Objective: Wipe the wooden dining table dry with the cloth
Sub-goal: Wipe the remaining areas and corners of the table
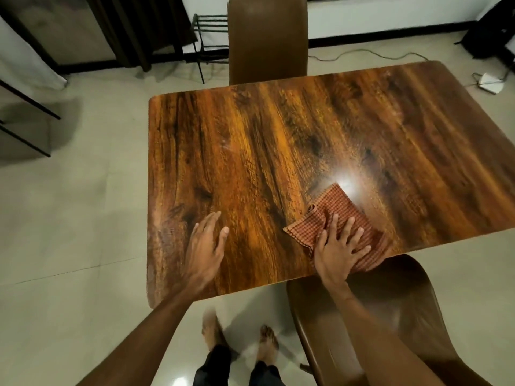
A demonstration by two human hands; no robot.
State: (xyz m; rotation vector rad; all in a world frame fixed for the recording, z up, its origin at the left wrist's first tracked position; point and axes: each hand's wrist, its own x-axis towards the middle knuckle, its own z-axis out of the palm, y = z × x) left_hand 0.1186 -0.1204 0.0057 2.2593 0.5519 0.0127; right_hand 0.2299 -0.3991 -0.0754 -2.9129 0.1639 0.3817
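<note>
Wooden table point(278, 151), glossy and dark-grained — cloth and two hands on its near side.

The table top fills the middle of the view, its streaky brown grain catching a bright glare of light right of centre. A checked reddish cloth point(338, 218) lies flat on it by the near edge, partly rumpled, one corner reaching up to the glare. The right hand point(338, 250) presses down on the cloth, fingers spread flat. The left hand point(206, 246) rests palm-down on bare wood near the cloth — not touching it. The table stands on pale floor tiles point(78, 232).
</note>
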